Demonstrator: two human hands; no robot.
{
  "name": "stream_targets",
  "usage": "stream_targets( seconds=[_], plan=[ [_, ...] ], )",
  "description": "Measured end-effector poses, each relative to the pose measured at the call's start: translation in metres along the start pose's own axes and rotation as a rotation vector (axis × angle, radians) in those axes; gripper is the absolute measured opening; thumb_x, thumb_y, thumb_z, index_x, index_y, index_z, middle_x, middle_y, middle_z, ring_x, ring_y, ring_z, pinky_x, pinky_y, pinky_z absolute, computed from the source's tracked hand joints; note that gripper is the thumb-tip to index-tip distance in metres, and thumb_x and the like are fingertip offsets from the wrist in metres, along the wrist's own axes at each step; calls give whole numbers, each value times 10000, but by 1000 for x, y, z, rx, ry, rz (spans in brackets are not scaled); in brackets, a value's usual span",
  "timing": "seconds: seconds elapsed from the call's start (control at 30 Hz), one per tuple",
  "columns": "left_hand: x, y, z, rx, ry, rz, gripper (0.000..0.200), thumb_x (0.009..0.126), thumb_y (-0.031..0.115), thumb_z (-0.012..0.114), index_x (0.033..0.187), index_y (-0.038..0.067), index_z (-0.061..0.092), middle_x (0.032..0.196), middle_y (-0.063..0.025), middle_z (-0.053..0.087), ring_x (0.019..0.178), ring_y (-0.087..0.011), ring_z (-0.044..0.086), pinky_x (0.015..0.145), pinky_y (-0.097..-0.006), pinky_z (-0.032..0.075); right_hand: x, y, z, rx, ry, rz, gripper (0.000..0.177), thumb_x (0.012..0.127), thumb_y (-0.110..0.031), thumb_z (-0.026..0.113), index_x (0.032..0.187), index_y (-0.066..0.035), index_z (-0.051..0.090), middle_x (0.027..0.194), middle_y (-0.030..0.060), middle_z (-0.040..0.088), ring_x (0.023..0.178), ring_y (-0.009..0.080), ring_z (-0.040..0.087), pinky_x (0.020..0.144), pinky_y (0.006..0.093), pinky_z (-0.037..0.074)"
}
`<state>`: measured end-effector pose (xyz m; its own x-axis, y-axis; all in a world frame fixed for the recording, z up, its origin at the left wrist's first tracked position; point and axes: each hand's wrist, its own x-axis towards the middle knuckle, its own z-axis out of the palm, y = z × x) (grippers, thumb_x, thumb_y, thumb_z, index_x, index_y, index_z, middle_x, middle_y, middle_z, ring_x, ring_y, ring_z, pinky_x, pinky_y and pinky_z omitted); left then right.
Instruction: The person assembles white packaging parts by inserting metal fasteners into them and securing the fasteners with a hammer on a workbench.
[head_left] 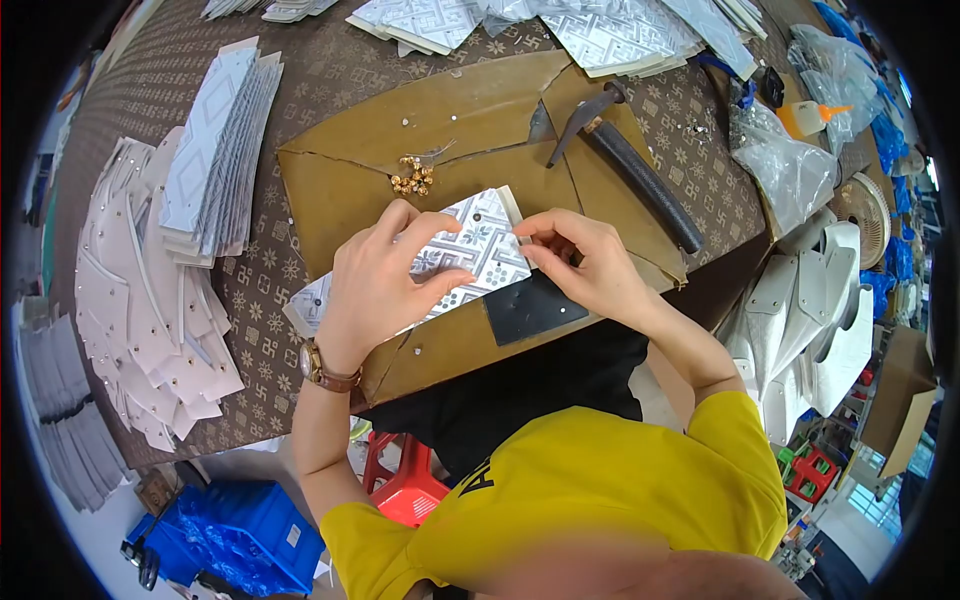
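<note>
A flat white-and-grey patterned piece (490, 250) with a dark round stud or hole near its far corner lies tilted on the brown work board. My left hand (375, 285) grips it from the left, thumb on the near side and fingers bent over the far side. At the piece's right edge, my right hand (580, 260) has its thumb and fingertips pinched together; whatever is between them is too small to make out. Just beyond my left hand sits a small heap of gold-coloured studs (412, 177). A hammer (640, 180) with a black-wrapped handle rests on the board's right side.
The board (340, 150) lies on a patterned brown cloth. Stacked patterned strips (210, 140) and pale pink studded pieces (150, 300) stand at left. More patterned sheets (620, 35) are at the back. An orange-tipped bottle (800, 118) and white pieces (800, 320) are at right.
</note>
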<state>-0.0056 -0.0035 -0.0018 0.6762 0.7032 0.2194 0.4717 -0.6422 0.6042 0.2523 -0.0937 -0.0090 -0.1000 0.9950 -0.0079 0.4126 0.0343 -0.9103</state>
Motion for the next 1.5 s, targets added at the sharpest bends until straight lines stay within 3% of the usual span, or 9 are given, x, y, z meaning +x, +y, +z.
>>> stream_targets(
  seconds=[0.4,0.57,0.67,0.73,0.93,1.23,1.33,1.5],
  plan=[
    [-1,3,-1,106,-28,56,386,811,372,868,1139,219,733,981,-61,603,769,-304,662,679,-416,531,1,5,5,-152,60,-149,193,961,-30,741,1153,-20,717,909,70,685,687,131,604,632,277,486],
    [2,8,-1,89,4,111,381,824,362,860,1152,215,735,986,-68,592,800,-309,655,694,-424,525,-2,-6,-31,-280,79,-163,172,952,-32,747,1122,-24,725,896,81,681,712,149,635,640,282,503],
    [1,8,-2,136,-6,91,382,829,350,858,1159,201,736,980,-73,583,820,-314,651,710,-429,525,7,13,-75,-476,483,-131,124,941,-28,748,1065,-24,734,890,93,668,732,179,654,653,285,519],
    [1,8,-2,129,6,101,382,823,336,865,1151,189,734,983,-76,591,815,-312,655,704,-423,527,10,31,-110,-594,611,-67,74,947,-40,739,1018,-23,738,909,104,669,750,204,664,682,296,534],
    [-1,8,-2,79,-10,64,375,818,293,878,1134,156,728,990,-84,611,809,-315,666,687,-417,540,12,92,-180,-911,694,97,118,945,-127,749,1028,-44,754,930,108,673,774,249,686,722,358,550],
    [-1,5,0,54,-17,50,379,836,338,862,1157,187,728,978,-83,576,815,-312,664,677,-426,540,21,111,-186,-933,606,83,107,933,-113,752,1002,-31,755,927,113,665,808,249,696,734,363,553],
    [-1,4,-2,48,-15,69,377,833,348,862,1155,205,728,980,-80,579,808,-313,670,681,-429,546,26,114,-184,-808,634,36,82,932,-75,735,986,-13,740,922,110,660,833,235,697,754,341,553],
    [-2,2,-1,52,-33,50,377,828,356,863,1153,220,728,983,-77,580,806,-312,673,684,-425,552,26,26,-112,-506,503,-214,96,873,56,727,941,-9,706,992,108,704,889,235,699,810,321,552]
  ],
)
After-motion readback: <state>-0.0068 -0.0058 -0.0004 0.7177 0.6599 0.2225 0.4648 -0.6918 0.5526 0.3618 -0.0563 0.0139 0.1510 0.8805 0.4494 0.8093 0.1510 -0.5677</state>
